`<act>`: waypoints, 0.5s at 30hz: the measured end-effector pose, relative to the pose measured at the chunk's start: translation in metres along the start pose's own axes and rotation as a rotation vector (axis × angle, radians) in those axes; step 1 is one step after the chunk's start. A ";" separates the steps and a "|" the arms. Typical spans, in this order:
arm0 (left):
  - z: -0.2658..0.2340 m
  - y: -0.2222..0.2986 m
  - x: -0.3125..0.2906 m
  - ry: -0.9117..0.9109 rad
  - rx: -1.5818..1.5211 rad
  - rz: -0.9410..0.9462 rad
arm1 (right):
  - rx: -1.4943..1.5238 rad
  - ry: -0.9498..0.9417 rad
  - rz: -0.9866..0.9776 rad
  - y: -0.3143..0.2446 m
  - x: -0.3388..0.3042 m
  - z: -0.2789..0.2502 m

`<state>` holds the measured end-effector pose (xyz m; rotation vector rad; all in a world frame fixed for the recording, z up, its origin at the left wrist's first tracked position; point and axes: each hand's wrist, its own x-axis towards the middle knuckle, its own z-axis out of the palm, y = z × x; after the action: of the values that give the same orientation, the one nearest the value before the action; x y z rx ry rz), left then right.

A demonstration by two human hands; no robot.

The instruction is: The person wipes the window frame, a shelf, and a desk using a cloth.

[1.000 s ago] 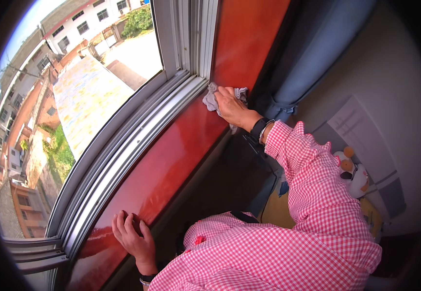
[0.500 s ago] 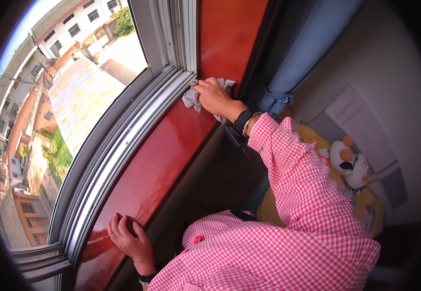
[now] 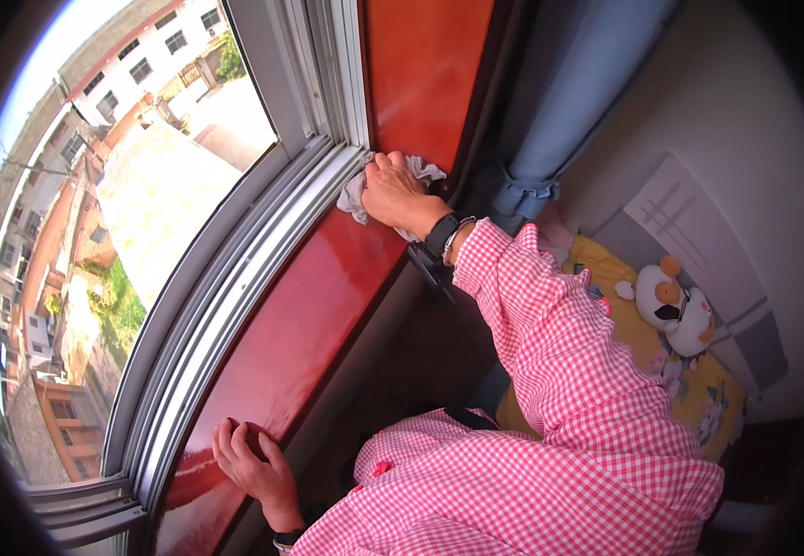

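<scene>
Cloth [image 3: 352,196], grey, crumpled, at far end of glossy red sill [image 3: 281,306], by foot of upright orange-red panel [image 3: 428,74]; your right hand [image 3: 394,195] clamped on it. Press folds flat, work snugly into corner beside silver metal track [image 3: 226,301]. Left hand [image 3: 258,468] on sill, empty, fingers apart: useful brace. Versus second ago: cloth still cornered; more yellow bedding [image 3: 638,338] shows.

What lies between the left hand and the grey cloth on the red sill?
In the head view, only a bare stretch of red sill lies between the left hand and the grey cloth under the right hand.
</scene>
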<state>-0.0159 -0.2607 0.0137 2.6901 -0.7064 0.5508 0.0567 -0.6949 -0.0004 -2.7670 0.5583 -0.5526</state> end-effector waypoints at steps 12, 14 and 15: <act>0.003 -0.007 -0.003 0.018 -0.006 0.029 | 0.354 0.096 -0.308 0.008 -0.047 -0.004; 0.006 -0.009 -0.003 0.030 0.002 0.045 | 0.301 0.126 -0.252 0.010 -0.039 -0.011; 0.006 -0.009 -0.003 0.036 0.014 0.046 | 0.245 0.152 -0.193 0.011 -0.032 -0.014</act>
<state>-0.0118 -0.2547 0.0052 2.6760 -0.7585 0.6160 0.0203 -0.6943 -0.0012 -2.5728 0.2356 -0.8208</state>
